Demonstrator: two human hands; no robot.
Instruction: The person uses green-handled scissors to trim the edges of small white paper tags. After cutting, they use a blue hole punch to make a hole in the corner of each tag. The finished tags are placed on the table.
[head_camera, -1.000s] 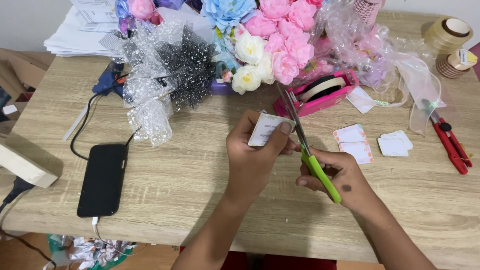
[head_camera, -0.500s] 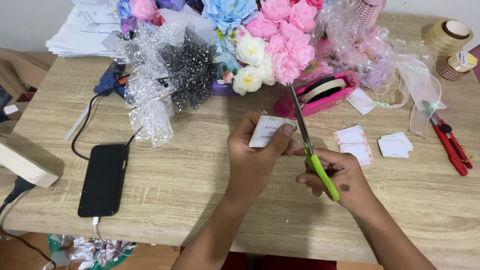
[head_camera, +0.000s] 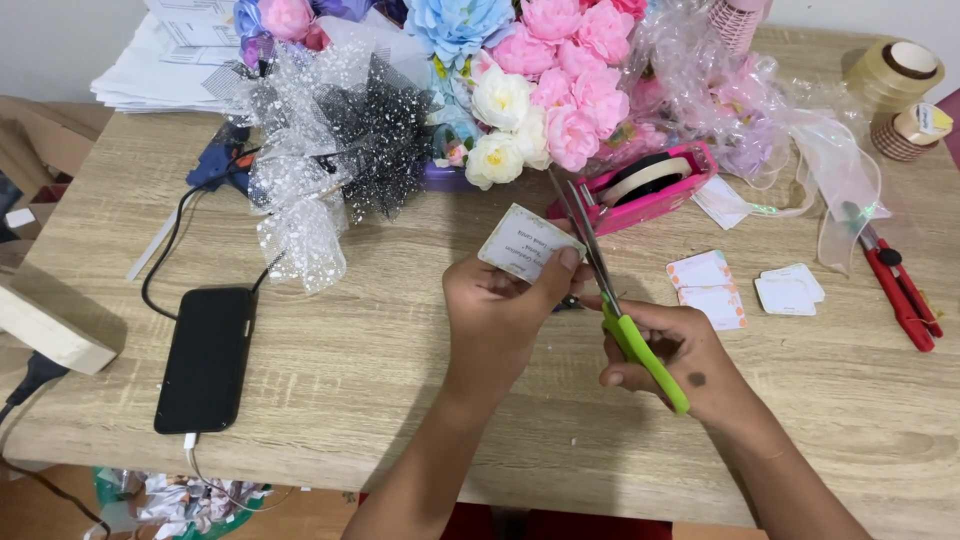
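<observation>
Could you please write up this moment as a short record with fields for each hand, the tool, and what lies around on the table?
Left hand: left hand pinches a small printed card between thumb and fingers, above the table
Right hand: right hand holds green-handled scissors
Scissors: blades run along the card's right edge and point away from the person
Surface: light wooden table
Right of the hands: more small cards, red pliers
Behind: pink tape dispenser, artificial flowers
Left: black phone, on a cable

We see bright, even light, soft shadows under the hands on the table, sharp focus, no glare.
</observation>
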